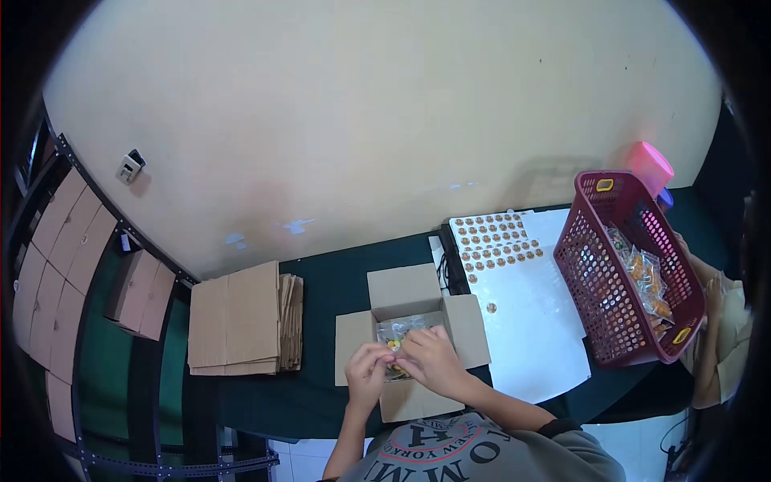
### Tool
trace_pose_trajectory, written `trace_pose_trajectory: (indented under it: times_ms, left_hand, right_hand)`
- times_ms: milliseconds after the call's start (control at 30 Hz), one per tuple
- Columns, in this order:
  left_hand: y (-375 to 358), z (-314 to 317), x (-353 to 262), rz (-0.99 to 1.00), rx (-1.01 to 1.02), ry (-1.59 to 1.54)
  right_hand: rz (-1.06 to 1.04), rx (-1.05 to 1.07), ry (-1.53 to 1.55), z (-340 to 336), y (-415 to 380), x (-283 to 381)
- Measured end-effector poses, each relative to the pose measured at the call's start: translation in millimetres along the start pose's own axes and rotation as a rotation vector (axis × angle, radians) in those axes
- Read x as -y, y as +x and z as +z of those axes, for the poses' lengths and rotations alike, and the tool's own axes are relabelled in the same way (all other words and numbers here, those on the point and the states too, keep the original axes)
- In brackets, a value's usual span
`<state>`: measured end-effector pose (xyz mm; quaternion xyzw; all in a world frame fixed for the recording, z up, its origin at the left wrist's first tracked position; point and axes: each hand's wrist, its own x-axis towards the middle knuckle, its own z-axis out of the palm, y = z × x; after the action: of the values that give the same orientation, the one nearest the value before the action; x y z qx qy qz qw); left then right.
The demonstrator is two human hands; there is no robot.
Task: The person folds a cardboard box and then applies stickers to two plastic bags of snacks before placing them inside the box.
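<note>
Head view: hands (405, 365) hide packet (395, 331).

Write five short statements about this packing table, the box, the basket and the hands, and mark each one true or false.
1. The open cardboard box has its flaps folded out. True.
2. Both hands, the left hand and the right hand, are over the box, holding a clear packet. True.
3. The red basket is empty. False: it holds clear packets of orange-coloured goods.
4. The stack of flat cardboard lies to the right of the box. False: it lies to the left.
5. The sticker sheet lies between the box and the basket. True.
</note>
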<state>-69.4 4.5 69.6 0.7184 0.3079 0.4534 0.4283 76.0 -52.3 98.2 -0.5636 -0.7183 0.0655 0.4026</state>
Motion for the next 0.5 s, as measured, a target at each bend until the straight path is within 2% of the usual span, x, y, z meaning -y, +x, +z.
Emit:
trace_pose_trajectory:
  times_ms: [33,100,133,200,233,333,433,500]
  left_hand:
    - [6,-4,-3,0.0,0.0,-0.002]
    - [22,-14,-11,0.278,-0.127,0.337]
    - [27,-18,-14,0.277,-0.126,0.335]
    - [33,-25,-17,0.307,-0.299,0.406]
    - [35,-28,-19,0.308,-0.297,0.406]
    - [41,-37,-17,0.303,-0.455,0.451]
    - [43,-52,-8,0.226,-0.517,0.399]
    - [42,-53,-3,0.177,-0.481,0.319]
  right_hand:
    - [0.001,0.001,-0.002,3,2,3]
    - [0.015,-0.074,0.028,12,8,10]
    - [0.017,-0.073,0.026,13,12,15]
    - [-0.005,-0.145,0.078,12,21,25]
    - [-0.003,-0.147,0.078,14,22,27]
    - [-0.054,-0.178,0.133,15,27,32]
    - [0.002,-0.073,0.176,18,22,35]
    - [0.07,-0.02,0.247,24,18,33]
